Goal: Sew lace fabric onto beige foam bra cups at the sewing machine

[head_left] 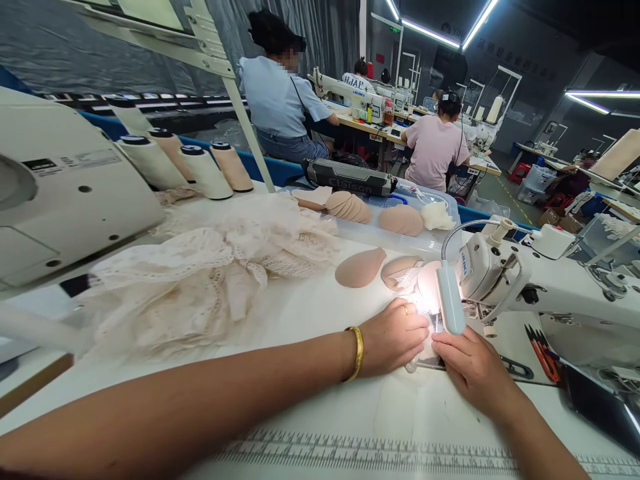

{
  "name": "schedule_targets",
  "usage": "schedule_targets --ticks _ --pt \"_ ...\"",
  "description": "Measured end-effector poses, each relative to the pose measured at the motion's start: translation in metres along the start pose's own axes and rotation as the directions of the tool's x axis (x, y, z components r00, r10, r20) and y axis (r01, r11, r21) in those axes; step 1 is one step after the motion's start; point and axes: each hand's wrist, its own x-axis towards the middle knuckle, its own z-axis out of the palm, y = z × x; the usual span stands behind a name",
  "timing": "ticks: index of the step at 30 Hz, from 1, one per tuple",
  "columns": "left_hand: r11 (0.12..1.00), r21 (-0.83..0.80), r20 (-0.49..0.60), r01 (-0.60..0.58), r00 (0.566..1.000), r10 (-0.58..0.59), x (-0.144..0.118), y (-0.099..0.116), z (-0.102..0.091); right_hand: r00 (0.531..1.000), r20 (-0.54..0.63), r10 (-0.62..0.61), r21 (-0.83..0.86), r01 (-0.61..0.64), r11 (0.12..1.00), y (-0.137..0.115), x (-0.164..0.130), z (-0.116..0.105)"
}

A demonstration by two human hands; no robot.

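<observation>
My left hand (395, 337), with a gold bangle on the wrist and a ring, rests flat on the white table, fingers pressing a small pale fabric piece (423, 360) under the sewing machine's needle area. My right hand (470, 367) lies on the same piece from the near side, fingers curled over it. Both hands sit below the lit lamp head (450, 300) of the white sewing machine (550, 280). Two tan bra cups (361, 268) lie just beyond the hands; the glare hides the needle.
A heap of cream lace fabric (210, 280) covers the table's left. Thread cones (200, 170) stand behind it. A clear tray (440, 243) holds more tan cups. Red-handled scissors (543, 350) lie to the right. Two people sit at machines farther back.
</observation>
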Motion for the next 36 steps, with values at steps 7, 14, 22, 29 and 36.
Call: schedule_targets --ticks 7,14,22,29,36 --pt "0.992 -0.113 0.008 -0.06 0.998 0.062 0.015 -0.024 0.005 0.997 -0.027 0.068 -0.01 -0.068 0.998 0.004 0.001 0.003" --pt "0.967 -0.218 -0.008 -0.13 0.991 0.131 0.023 -0.047 0.018 0.994 -0.054 0.098 -0.042 -0.1 0.994 0.005 0.0 0.006" --pt "0.965 -0.22 0.001 -0.142 0.989 0.145 0.022 -0.05 0.013 0.992 -0.045 0.12 -0.095 -0.124 0.988 0.004 -0.002 0.007" --pt "0.962 -0.241 0.02 -0.127 0.991 0.136 0.022 -0.049 0.008 0.991 -0.055 0.119 -0.095 -0.123 0.988 0.004 -0.001 0.007" --pt "0.983 -0.165 0.012 -0.076 0.997 0.079 0.026 -0.049 0.004 0.984 -0.045 0.174 -0.113 -0.178 0.978 0.003 0.003 0.011"
